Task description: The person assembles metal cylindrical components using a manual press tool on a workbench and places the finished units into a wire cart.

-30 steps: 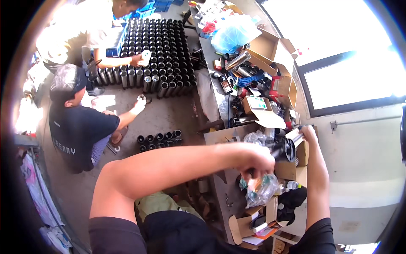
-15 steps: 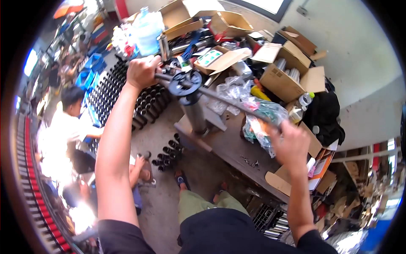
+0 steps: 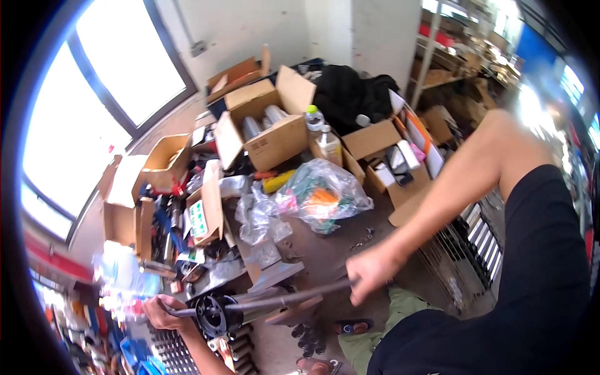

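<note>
Both my hands are closed around a long dark metal bar (image 3: 294,297), one near each end. My left hand (image 3: 164,312) grips the end at the lower left. At the other end is my right hand (image 3: 375,270), with its arm stretched in from the right. The bar lies across a black round flange with openings (image 3: 212,316), which tops a cylindrical metal piece at the bench's edge. How the bar engages the flange cannot be made out. Close by on the bench sits a metal bracket (image 3: 275,276).
The bench (image 3: 337,250) carries a clear plastic bag with coloured contents (image 3: 325,197), open cardboard boxes (image 3: 278,147), bottles (image 3: 329,145) and loose tools. Rows of black tubes (image 3: 172,344) stand on the floor below. A metal rack (image 3: 478,247) is at the right.
My view has swung right, and the bench now fills the middle. The bar has turned relative to the bench, with both hands still on it.
</note>
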Demonstrator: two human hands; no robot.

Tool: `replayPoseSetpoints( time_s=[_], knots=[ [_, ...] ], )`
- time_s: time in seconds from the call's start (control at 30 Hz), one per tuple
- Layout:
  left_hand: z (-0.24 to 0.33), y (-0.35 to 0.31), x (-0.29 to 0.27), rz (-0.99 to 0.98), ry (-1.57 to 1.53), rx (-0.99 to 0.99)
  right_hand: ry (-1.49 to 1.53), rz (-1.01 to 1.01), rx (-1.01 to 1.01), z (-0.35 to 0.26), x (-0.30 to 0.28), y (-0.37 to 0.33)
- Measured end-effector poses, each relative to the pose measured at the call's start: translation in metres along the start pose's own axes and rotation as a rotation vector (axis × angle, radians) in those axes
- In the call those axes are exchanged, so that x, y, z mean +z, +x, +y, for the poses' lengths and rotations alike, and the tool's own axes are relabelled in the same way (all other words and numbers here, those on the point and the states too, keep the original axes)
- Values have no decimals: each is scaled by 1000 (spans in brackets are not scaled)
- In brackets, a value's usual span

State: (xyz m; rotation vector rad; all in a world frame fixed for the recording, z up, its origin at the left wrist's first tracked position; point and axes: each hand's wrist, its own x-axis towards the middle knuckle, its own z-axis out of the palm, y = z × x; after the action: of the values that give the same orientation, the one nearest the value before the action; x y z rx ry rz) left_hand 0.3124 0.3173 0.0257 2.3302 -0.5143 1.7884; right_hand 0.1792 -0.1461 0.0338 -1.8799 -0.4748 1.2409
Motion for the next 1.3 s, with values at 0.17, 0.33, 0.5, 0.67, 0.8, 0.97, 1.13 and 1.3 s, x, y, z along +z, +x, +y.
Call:
replayPoseSetpoints(
  time_s=[0.17, 0.33, 0.5, 0.67, 0.8, 0.97, 1.13, 1.3],
  knots=[
    [46, 21, 93, 142, -612, -26, 605, 270, -276, -25, 216, 23],
    [82, 56, 95, -92, -906, 154, 833, 603, -483, -88, 373, 174],
    [101, 87, 51, -274, -522, 242, 939, 695, -376, -128, 363, 210],
    [21, -49, -107, -911, -664, -1141, 870, 698, -606, -107, 294, 185],
    [116, -107, -306, -945, -1469, -2223, 96, 1541, -668, -70, 89, 181],
    [192, -69, -318, -652, -621, -1561, -1369, 1102, -1000, -156, -99, 195],
    [224, 30, -183, -1003, 173, -1083, -1369, 736, -703, -148, -260, 223],
    [206, 50, -140, -962, 574, -992, -1217, 886, -553, -89, -271, 240]
  ],
)
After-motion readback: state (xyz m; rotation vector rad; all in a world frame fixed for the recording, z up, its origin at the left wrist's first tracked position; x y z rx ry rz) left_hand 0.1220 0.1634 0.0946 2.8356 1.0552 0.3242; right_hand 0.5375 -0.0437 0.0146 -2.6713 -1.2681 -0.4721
